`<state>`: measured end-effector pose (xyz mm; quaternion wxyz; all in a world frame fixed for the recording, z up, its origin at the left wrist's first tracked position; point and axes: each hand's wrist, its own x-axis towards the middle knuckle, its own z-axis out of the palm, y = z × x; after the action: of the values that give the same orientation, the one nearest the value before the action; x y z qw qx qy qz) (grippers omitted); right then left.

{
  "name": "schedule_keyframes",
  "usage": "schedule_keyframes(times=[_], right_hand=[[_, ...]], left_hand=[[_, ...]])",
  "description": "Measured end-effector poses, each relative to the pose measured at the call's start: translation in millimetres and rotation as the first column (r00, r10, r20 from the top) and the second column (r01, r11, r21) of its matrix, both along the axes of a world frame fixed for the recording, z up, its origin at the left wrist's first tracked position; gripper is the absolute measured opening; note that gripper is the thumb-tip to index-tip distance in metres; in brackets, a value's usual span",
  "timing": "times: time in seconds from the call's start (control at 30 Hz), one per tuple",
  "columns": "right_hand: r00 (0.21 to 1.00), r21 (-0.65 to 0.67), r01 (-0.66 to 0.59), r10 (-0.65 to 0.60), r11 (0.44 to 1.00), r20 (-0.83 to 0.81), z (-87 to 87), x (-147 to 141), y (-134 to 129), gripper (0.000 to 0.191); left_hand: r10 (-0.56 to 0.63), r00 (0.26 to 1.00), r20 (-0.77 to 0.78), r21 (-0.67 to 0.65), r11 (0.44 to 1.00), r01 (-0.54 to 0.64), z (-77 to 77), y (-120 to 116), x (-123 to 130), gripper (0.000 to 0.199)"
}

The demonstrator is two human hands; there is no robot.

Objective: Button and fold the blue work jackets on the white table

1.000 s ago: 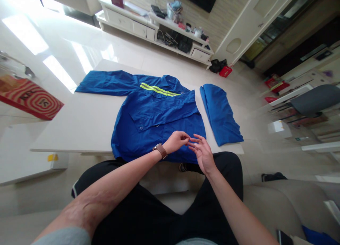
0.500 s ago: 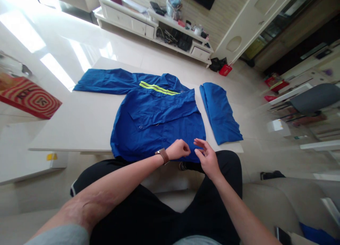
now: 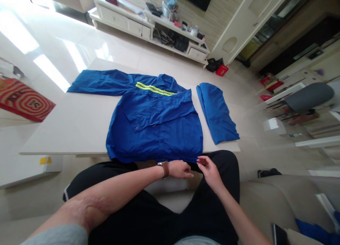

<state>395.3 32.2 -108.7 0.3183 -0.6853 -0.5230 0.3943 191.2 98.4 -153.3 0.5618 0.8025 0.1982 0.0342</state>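
Overhanging the near edge of the white table (image 3: pixel 71 128), one blue work shirt (image 3: pixel 175 130); just off that edge, left hand (image 3: pixel 181 169), curled, fingertip contact impossible to tell, and right hand (image 3: pixel 210 170), fingers apart; by the right edge, one folded blue garment (image 3: pixel 219 114).

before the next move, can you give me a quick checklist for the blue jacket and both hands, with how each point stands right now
1. Left hand holding no cloth: ok, none shows in its curled fingers.
2. Right hand off the jacket: cannot tell, its fingertips overlap the hem corner in this view, but contact is unclear.
3. Both sleeves laid alike: not ok, one sleeve stretches out to the picture's left, the other lies folded across the front.
4. Jacket wholly on the table: not ok, its bottom reaches past the near edge.
5. Folded blue cloth apart from the jacket: ok, white tabletop shows between them.
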Motion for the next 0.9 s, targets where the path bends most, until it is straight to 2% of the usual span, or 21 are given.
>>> schedule_keyframes(times=[0.03,0.1,0.2,0.27,0.33,0.53,0.67,0.8,0.9], right_hand=[[1.0,-0.008,0.003,-0.003,1.0,-0.007,-1.6,0.5,-2.6,0.036],[1.0,-0.014,0.01,-0.011,1.0,-0.023,-3.0,0.0,-6.2,0.036],[0.998,-0.008,0.03,-0.03,1.0,-0.059,-2.4,-3.6,-7.7,0.036],[0.995,-0.005,0.041,-0.041,0.999,-0.09,-1.8,-6.8,-6.9,0.036],[0.992,0.0,0.043,-0.042,0.999,-0.121,-1.8,-9.7,-5.2,0.037],[0.983,-0.003,0.051,-0.051,0.999,-0.175,-1.6,-15.2,0.1,0.039],[0.992,-0.014,0.023,-0.025,1.0,-0.126,2.2,-18.1,2.0,0.042],[0.992,-0.018,0.024,-0.026,1.0,-0.127,2.3,-18.7,3.2,0.042],[0.987,-0.037,0.022,-0.028,0.999,-0.156,0.3,-17.8,3.7,0.042]], left_hand=[[-0.004,1.0,0.0,-0.048,0.999,0.004,-1.0,-0.8,1.1,0.022],[0.024,0.997,0.072,-0.068,0.998,-0.019,-3.1,-2.0,3.7,0.024],[0.226,0.959,0.171,-0.04,0.974,-0.223,-2.5,-2.1,6.7,0.027],[0.345,0.922,0.175,-0.113,0.938,-0.329,0.7,-0.6,7.4,0.022],[0.403,0.899,0.17,-0.18,0.91,-0.374,4.2,1.5,7.2,0.016],[0.515,0.848,0.128,-0.098,0.857,-0.505,4.0,8.1,5.0,0.006],[0.487,0.862,0.141,-0.032,0.872,-0.488,3.1,11.0,2.3,0.014],[0.351,0.924,0.153,0.155,0.915,-0.374,6.6,10.4,-0.9,0.021],[0.259,0.956,0.14,0.282,0.915,-0.289,9.8,8.2,-2.7,0.025]])
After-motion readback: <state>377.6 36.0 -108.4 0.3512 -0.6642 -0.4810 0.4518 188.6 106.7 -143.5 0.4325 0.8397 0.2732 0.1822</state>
